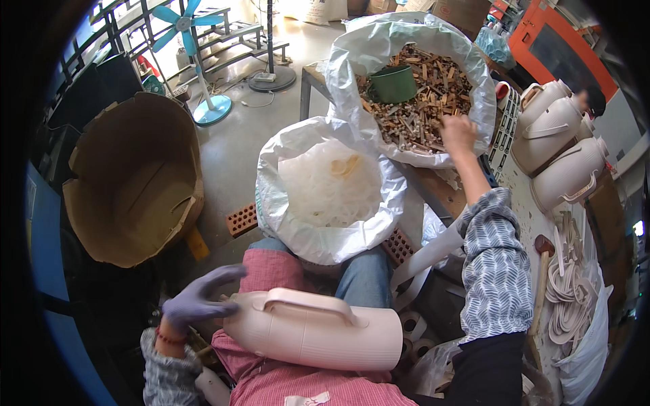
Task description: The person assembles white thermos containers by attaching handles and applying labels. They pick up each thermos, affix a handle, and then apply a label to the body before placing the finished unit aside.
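Note:
A pale pink vacuum jug (318,335) lies on its side across my lap, its looped handle facing up. At its narrow left end is my left hand (203,296) in a purple glove. Its fingers are stretched apart, and the lower ones reach the jug's end. My bare right hand (460,132) is out over a large white sack (342,74) of small brown and tan pieces (426,101). Its fingers are curled down at those pieces; whatever they hold is too small to make out. A green tub (394,84) sits among the pieces.
Before my knees stands a white sack (271,196) of translucent rings. An open cardboard drum (81,210) is at left, with a blue fan (203,61) behind. Several pale jugs (569,172), a mallet (544,245) and coiled strips (569,298) are at right. Perforated bricks (242,220) lie below.

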Demonstrator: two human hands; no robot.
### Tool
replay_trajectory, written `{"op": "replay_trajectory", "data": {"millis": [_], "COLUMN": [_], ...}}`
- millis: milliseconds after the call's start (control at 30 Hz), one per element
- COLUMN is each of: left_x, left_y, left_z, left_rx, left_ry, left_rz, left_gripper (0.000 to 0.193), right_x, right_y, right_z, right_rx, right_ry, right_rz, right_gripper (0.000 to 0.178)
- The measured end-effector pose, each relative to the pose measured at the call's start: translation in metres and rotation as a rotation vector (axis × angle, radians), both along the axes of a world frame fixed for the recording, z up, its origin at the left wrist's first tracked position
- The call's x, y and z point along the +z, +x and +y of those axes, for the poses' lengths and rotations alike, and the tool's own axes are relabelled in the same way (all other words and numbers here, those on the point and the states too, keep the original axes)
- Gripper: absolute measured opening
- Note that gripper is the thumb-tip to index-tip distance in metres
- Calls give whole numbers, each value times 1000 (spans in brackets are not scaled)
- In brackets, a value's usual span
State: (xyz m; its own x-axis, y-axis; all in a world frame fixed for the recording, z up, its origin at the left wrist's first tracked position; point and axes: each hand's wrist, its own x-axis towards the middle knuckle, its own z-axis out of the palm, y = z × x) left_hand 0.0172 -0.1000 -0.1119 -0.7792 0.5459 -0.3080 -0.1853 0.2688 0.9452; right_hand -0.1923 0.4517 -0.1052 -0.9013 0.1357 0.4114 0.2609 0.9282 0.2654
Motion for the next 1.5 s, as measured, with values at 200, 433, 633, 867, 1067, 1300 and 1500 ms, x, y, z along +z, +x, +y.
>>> {"op": "replay_trajectory", "data": {"millis": [200,433,633,867,1067,1300,1500], "left_x": [-36,-91,-97,-109,-85,-59,-14], "left_y": [-27,-25,-18,-15,-16,-19,-22], "left_z": [76,74,65,62,88,97,76], "left_rx": [-417,-343,-334,-351,-294,-232,-513], "left_ry": [-98,50,30,123,-117,-128,-69], "left_rz": [-92,-428,-373,-329,-263,-337,716], "left_gripper": [58,50,49,48,35,37,37], "right_x": [24,-50,-74,-67,-75,0,-19], "right_y": [88,249,252,252,234,69,0], "right_z": [-108,-239,-250,-248,-233,-85,-52], "right_rx": [542,1037,1104,1145,1210,343,69], "right_ry": [-696,-506,-453,-394,-515,-542,-415], "right_rz": [148,-154,-157,-209,-226,221,141], "right_gripper": [12,13,13,21,15,13,16]}}
